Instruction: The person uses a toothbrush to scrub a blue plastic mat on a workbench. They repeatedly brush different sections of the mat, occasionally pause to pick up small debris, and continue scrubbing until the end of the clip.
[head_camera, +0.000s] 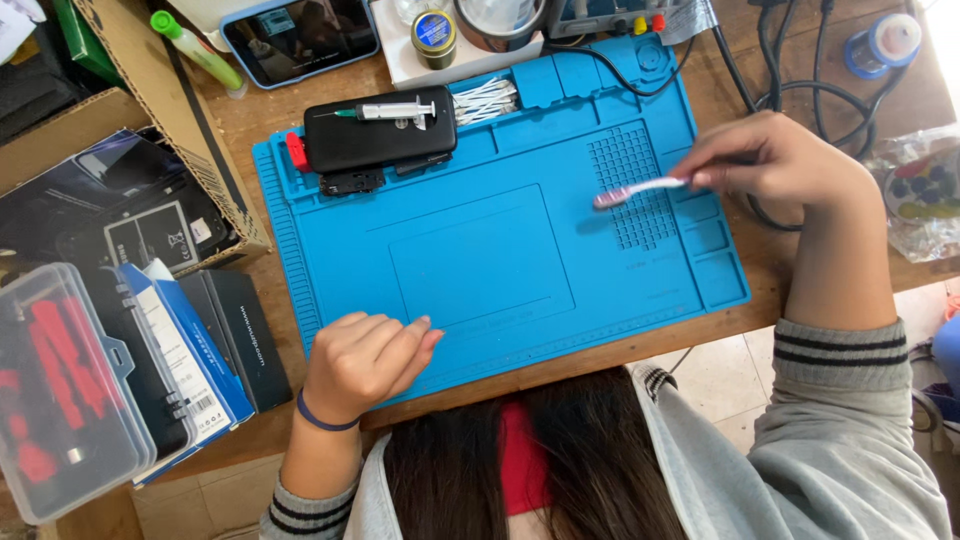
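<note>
Everything here is placed against the blue silicone work mat (480, 250) spread on the wooden table (250, 120). Off the mat's left edge sits a clear plastic case (60, 400) with red parts inside, then a blue-and-white box (185, 350) and a dark box (245, 335) just beside the mat's lower left corner. The left hand (365, 360) rests on the mat's near left edge, fingers curled loosely into a half fist, holding nothing that shows. At the mat's far left corner lies a black device (380, 135), with a small syringe (395, 110) lying on top of it and a red piece (297, 152) touching its left end. Cotton swabs (485, 98) lie in a tray at the mat's far edge, right of the device. Over the mat's gridded right part is a toothbrush (635, 190), white and pink, bristle end pointing left and low over the grid. The right hand (775, 165), just past the mat's right edge, pinches its handle between thumb and fingertips
</note>
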